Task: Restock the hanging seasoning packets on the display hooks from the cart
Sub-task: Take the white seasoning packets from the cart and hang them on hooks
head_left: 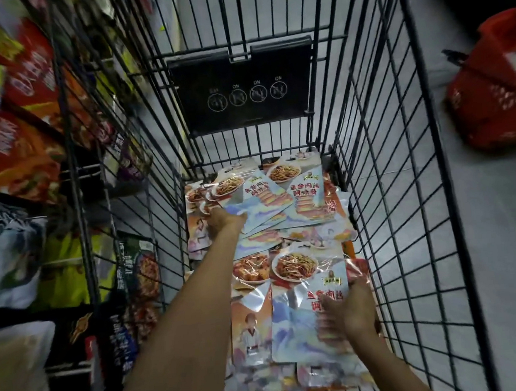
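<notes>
A black wire cart (378, 144) holds several seasoning packets with noodle pictures and red lettering. My left hand (223, 220) reaches deep into the cart and grips the lower corner of a far packet (258, 195), which lies fanned with others. My right hand (352, 311) is near the cart's right wall and holds a near packet (306, 286) by its right edge, thumb on its face. More packets lie beneath both.
Display racks with hanging bags (18, 142) of many colours line the left side, right against the cart. A red basket (493, 81) sits on the grey floor at the right. A black child-seat flap (243, 86) hangs at the cart's far end.
</notes>
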Tool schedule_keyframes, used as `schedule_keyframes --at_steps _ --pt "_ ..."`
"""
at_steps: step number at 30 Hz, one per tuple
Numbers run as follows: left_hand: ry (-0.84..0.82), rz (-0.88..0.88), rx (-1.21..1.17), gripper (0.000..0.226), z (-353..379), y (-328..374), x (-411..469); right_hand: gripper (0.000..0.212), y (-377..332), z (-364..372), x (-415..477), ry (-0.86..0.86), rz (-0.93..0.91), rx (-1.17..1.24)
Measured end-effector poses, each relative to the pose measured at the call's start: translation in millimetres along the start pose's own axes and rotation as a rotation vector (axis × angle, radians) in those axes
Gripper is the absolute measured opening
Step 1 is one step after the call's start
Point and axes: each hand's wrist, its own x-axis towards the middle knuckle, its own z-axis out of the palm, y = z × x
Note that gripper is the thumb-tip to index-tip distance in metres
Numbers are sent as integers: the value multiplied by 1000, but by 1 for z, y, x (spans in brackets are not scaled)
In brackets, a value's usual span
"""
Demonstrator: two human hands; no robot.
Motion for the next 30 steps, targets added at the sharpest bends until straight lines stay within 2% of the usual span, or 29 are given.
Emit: schedule_keyframes --at_steps 3,7,10,14,17,19,21,22,25,28,30 --pt "-33 -53 50 84 5 3 7 41 0 0 1 9 23 29" --pt "-36 -60 -19 82 5 0 10 31 -1 -2 -1 -16 26 33" --pt "-12 -20 -121 65 -6 -14 -9 22 -3 -7 -6 -46 32 79" --pt "-56 57 -119 38 -29 -57 -58 24 -6 -17 -13 -55 76 138" --pt "-94 42 -61 34 -50 -95 -92 27 -5 -25 -18 -54 94 168" --pt "-172 44 -12 29 -62 -117 -110 26 -4 -29 -20 -48 124 201" --pt "-276 -4 65 3 -73 -134 -121 29 -4 -32 -22 -36 141 217" --pt "-303 -38 127 15 -77 -139 -124 30 -5 -32 -22 -34 141 224" --pt "-332 -94 274 24 -78 -141 -125 30 -6 -31 -23 -35 137 247" --pt "-56 -6 428 53 -72 -126 -125 31 -5 -29 -21 -39 143 264" --pt "22 80 416 61 -58 -116 -125 35 -3 -28 -21 -38 138 275"
